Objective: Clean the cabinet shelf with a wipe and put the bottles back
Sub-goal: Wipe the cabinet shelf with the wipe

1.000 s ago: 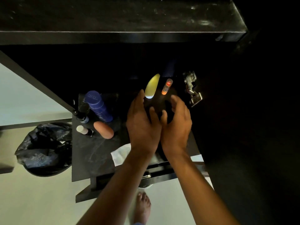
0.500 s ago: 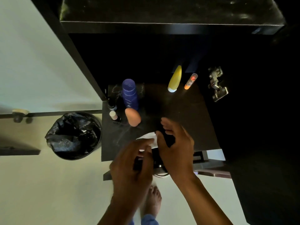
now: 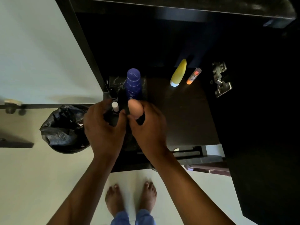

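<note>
Both hands reach over the near left part of the dark cabinet shelf (image 3: 186,114). The right hand (image 3: 146,125) grasps a peach-coloured rounded bottle (image 3: 135,108), fingers and thumb curled around its lower part, so that its top rises clear above the knuckles. The left hand (image 3: 103,125) curls around a small dark bottle with a white cap (image 3: 115,106); the body of that bottle is lost in shadow, so the grip appears closed on it, though the exact contact is hard to make out. Just beyond the two hands a tall blue Nivea bottle (image 3: 133,83) stands upright, and a small black bottle (image 3: 112,92) stands to its left by the cabinet's side wall. Further right and toward the back, well apart from the hands, a yellow bottle (image 3: 178,73) and a slim orange tube (image 3: 194,76) stand side by side. A metal door hinge (image 3: 220,78) is fixed at the far right. On the pale floor to the left stands a bin lined with a black bag (image 3: 65,129), and the person's bare feet (image 3: 129,198) show below.
</note>
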`<state>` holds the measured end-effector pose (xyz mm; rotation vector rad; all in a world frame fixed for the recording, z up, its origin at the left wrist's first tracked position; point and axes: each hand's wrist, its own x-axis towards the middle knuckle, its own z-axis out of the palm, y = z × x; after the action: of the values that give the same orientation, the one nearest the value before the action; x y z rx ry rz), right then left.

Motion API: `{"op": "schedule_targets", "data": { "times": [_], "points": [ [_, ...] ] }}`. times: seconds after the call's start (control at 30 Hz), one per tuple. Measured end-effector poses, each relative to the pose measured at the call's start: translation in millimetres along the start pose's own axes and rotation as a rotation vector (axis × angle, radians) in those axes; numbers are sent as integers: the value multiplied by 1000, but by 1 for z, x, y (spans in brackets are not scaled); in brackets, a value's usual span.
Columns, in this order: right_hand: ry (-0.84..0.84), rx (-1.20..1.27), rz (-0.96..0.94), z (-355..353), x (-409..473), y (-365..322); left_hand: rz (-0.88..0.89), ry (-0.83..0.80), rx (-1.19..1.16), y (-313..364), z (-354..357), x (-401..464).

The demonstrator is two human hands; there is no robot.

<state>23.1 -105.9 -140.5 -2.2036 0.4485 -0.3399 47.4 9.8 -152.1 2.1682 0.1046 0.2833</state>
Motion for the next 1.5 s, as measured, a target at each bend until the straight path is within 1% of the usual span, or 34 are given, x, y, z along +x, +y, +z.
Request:
{"op": "schedule_targets", "data": {
  "times": [0.13, 0.23, 0.37, 0.47, 0.6, 0.73, 0.83, 1.03, 1.33, 1.5],
  "points": [
    [4, -34, 16, 3, 1, 0, 6, -23, 26, -3, 3, 1],
    [7, -38, 6, 2, 1, 1, -19, -21, -23, -3, 0, -2],
    [38, 6, 8, -13, 0, 4, 35, 8, -45, 14, -6, -15],
    [55, 27, 76, -35, 6, 11, 98, -7, -77, 39, -2, -28],
    [160, 50, 154, -67, 23, 28, 141, -97, -156, 68, 23, -37],
    [259, -14, 172, -93, 44, 46, 161, -175, -188, 82, 62, -29],
    [277, -42, 212, -106, 60, 58, 180, -202, -190, 89, 95, -15],
    [300, -121, 179, -111, 79, 71, 190, -265, -166, 94, 138, -1],
    [310, -109, 165, -111, 88, 79, 189, -272, -164, 90, 156, 6],
    [299, -62, 169, -110, 84, 81, 143, -265, -186, 91, 155, 3]
  ]
}}
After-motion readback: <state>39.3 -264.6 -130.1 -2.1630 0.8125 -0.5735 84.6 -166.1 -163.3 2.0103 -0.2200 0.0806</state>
